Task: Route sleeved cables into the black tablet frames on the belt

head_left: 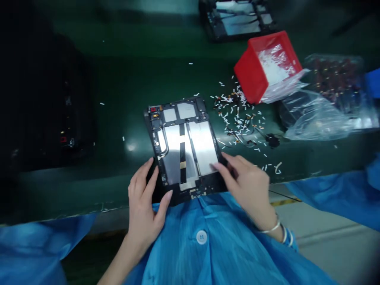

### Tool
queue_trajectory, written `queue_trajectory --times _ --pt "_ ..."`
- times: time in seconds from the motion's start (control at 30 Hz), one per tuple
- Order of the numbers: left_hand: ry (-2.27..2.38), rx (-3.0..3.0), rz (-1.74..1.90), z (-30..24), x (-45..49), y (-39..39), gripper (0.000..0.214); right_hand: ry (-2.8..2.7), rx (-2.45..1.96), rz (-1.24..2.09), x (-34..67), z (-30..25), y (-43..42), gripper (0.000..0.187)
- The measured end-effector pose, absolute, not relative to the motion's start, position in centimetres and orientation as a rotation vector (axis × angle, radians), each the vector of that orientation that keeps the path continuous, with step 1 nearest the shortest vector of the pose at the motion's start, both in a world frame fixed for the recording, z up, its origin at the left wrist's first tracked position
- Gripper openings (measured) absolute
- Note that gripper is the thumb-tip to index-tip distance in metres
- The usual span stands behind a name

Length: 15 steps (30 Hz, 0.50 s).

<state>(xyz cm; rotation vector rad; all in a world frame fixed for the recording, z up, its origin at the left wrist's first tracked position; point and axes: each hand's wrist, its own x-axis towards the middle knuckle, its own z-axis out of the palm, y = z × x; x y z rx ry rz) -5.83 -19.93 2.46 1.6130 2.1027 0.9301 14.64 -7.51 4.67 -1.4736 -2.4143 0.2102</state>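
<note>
As fingers (151,181) hold both sides, opened tablet (187,152) between.

Both hands in view, lower middle, not touching, thumbs on the inner sides. Left hand (145,209): back to camera, fingers (141,178) pointing up, slightly bent and a bit spread, left thumb (164,204) angled out up-right; light hold between thumb and fingertips. Left forearm (118,261) bare, slants up from bottom edge, wrist roughly straight. Right hand (251,182): sits a little higher, turned inward, right thumb (227,176) stretched up-left, tip blurred; other fingers curled, partly hidden, pinch grip. Right wrist (270,223) angles down-right.
</note>
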Motion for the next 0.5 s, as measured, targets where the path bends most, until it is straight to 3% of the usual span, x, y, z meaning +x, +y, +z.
queue_trajectory --times 0.13,0.2,0.3,0.4,0.5 --pt "1.760 1.078 1.086 3.9 -5.0 -19.1 0.040 -2.280 -1.230 0.995 13.8 4.9 -8.5 0.028" --pt "1.630 0.908 1.164 4.7 -5.0 -18.4 0.043 -2.211 -1.118 1.149 13.5 5.2 -8.2 0.026" --pt "1.846 0.946 1.249 5.2 -4.8 -17.5 0.058 -2.072 -1.287 0.785 14.8 5.2 -7.1 0.023" --pt "2.136 1.266 1.050 4.5 -4.0 -17.4 0.053 -2.043 -1.586 0.330 16.9 4.6 -6.1 0.023" --pt "2.138 1.507 0.859 3.6 -2.8 -17.6 0.054 -2.178 -1.679 0.385 17.9 3.8 -6.0 0.030"
